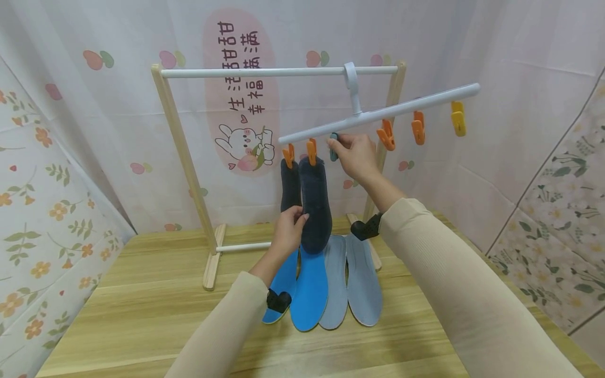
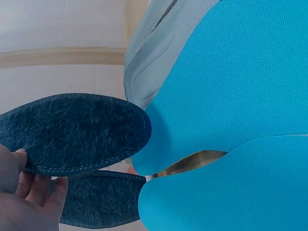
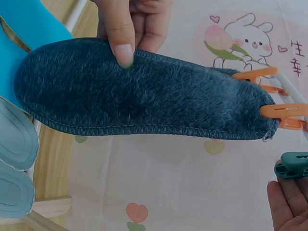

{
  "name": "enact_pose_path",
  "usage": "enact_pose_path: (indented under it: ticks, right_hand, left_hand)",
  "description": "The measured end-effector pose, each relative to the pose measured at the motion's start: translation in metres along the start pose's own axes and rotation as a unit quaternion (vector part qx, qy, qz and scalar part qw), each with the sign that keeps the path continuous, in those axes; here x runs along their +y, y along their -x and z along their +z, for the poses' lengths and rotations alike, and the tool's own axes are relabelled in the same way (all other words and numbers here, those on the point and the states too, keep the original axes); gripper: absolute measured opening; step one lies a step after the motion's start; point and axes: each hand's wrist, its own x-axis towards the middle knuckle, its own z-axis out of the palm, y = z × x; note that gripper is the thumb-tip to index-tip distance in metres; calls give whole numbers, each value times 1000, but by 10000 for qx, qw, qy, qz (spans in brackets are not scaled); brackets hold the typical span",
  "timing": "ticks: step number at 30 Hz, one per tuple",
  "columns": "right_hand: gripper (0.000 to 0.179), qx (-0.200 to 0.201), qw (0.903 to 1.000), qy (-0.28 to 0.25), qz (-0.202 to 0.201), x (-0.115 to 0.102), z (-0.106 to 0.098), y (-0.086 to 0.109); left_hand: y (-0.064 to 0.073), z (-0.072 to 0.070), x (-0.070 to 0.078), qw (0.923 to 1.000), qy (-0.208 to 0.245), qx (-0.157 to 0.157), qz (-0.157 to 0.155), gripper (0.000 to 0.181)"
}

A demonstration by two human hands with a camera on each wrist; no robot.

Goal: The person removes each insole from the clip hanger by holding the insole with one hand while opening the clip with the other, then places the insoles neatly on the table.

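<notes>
My left hand (image 1: 288, 231) pinches the edge of a dark blue fuzzy insole (image 1: 315, 210), thumb on its front face in the right wrist view. The insole's top end hangs from an orange clip (image 1: 311, 152) on a white hanger (image 1: 411, 108). Behind and left of it, a second dark fuzzy insole (image 1: 290, 184) hangs from another orange clip (image 1: 289, 156). My right hand (image 1: 358, 158) holds a teal clip (image 1: 333, 147) between thumb and fingers, just right of the hung insoles. That clip also shows in the right wrist view (image 3: 292, 164).
The hanger hooks over a rack's white rod (image 1: 283, 72) and tilts up to the right. Two orange clips (image 1: 418, 128) and a yellow clip (image 1: 458, 119) hang there. Two blue insoles (image 1: 309, 299) and two grey insoles (image 1: 365, 283) lie on the wooden table (image 1: 156, 315).
</notes>
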Motion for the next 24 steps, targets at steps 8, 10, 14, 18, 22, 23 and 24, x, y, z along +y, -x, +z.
enact_pose_path:
  ticks: [8, 10, 14, 18, 22, 23, 24]
  right_hand:
    - [41, 6, 10000, -28, -12, 1, -2, 0]
    - [41, -11, 10000, -30, 12, 1, -2, 0]
    - [44, -39, 10000, -30, 73, 0, -2, 1]
    - [44, -104, 9999, -2, 16, -2, -2, 3]
    - [43, -211, 9996, 90, -166, -3, -2, 4]
    - [42, -248, 9994, 119, -216, -3, -2, 5]
    - [42, -280, 9992, 143, -249, -4, -2, 5]
  left_hand:
    - [4, -2, 2, 10000, -29, -23, 40, 24]
    - [6, -2, 2, 10000, -37, -11, 72, 24]
    - [10, -2, 0, 9999, -16, 26, 134, 24]
    - [15, -1, -2, 9998, -11, 62, 198, 23]
    - [19, 1, -2, 9997, 85, 180, 167, 23]
    - [19, 1, -3, 9996, 98, 230, 164, 23]
    - [20, 1, -3, 9994, 127, 276, 150, 23]
